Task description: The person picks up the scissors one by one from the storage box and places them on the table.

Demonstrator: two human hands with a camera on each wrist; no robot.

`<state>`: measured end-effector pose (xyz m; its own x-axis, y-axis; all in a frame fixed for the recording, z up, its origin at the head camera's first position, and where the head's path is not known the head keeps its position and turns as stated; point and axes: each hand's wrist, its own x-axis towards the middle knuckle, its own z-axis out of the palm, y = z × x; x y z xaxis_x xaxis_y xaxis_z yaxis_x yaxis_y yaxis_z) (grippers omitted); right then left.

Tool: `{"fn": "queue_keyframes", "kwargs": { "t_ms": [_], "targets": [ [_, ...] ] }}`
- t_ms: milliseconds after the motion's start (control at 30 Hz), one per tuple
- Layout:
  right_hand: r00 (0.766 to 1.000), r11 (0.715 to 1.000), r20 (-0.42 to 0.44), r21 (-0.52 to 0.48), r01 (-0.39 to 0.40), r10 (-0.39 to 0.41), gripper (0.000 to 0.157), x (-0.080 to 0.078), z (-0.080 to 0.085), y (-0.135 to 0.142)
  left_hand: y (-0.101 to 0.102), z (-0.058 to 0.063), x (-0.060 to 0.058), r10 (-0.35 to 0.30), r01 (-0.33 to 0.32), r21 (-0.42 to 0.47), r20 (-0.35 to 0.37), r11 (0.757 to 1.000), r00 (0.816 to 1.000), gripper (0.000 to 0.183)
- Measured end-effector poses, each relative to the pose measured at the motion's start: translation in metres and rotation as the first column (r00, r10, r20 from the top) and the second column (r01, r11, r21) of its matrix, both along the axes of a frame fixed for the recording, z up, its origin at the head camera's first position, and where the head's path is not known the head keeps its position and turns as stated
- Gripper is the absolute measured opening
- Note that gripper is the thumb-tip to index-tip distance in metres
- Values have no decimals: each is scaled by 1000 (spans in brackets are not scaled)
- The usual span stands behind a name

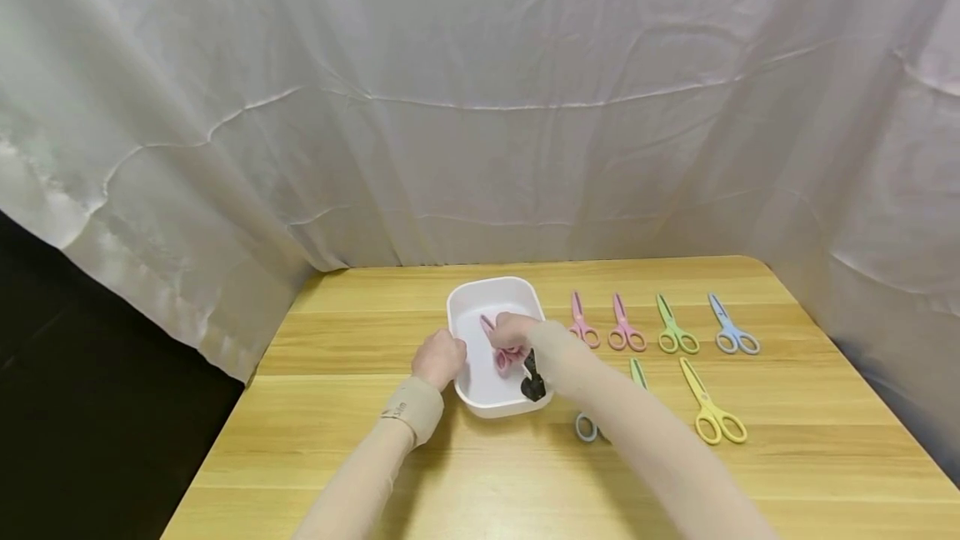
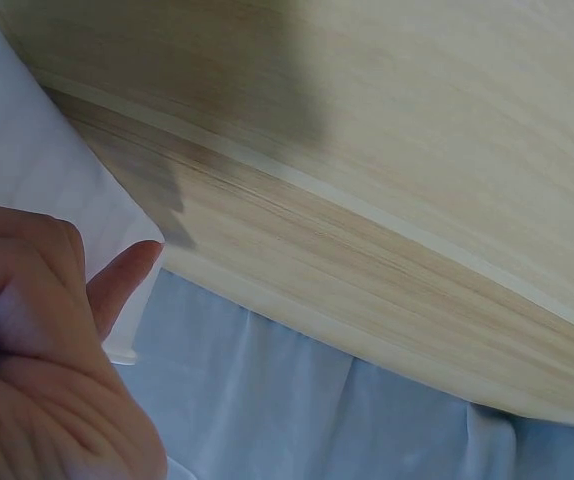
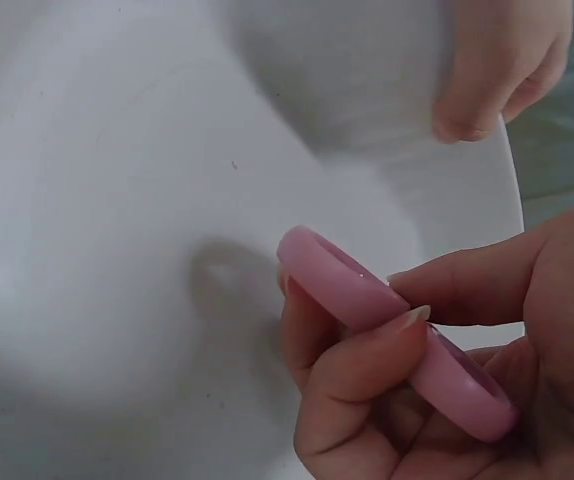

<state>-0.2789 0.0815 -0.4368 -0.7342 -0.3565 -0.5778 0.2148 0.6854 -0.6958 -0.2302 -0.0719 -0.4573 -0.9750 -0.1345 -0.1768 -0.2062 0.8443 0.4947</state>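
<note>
A white plastic basin (image 1: 472, 382) stands on the table, and my left hand (image 1: 440, 357) grips its left rim. In the left wrist view the thumb (image 2: 127, 280) lies against the basin's outer wall. Inside the basin, my right hand (image 1: 513, 332) holds a pair of pink scissors (image 3: 337, 285) by the handle, between thumb and fingers. The blades point away toward the back left in the head view, and the handle loops stand tilted over the basin's white floor.
Right of the basin lie two more pink scissors (image 1: 619, 327), green scissors (image 1: 672, 332) and blue scissors (image 1: 727, 327) in a row. Nearer are yellow scissors (image 1: 708, 411), and green scissors (image 1: 637, 372) and a grey-blue handle (image 1: 585, 427) partly behind the right forearm. A curtain (image 1: 525, 148) hangs behind.
</note>
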Motion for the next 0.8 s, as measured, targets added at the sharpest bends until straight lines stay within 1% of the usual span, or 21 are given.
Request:
{"fn": "queue_keyframes", "kwargs": {
  "t_ms": [100,233,433,533,800],
  "targets": [
    [1000,999,10,-39,6,-6,24,2,3,3,0,0,0,0,0,8,8,1000,1000,30],
    [1000,996,-4,-89,7,-8,17,3,5,7,-1,0,0,2,-2,12,13,1000,1000,30],
    [998,992,-59,-129,10,-17,24,7,4,15,-1,1,1,-1,1,13,15,1000,1000,30],
    [996,990,-86,-138,13,-25,22,10,4,18,-1,1,0,-2,2,13,19,1000,1000,30],
    [988,982,-147,-186,19,-47,26,12,-4,23,0,1,0,-5,5,1,6,1000,1000,31]
  ]
}}
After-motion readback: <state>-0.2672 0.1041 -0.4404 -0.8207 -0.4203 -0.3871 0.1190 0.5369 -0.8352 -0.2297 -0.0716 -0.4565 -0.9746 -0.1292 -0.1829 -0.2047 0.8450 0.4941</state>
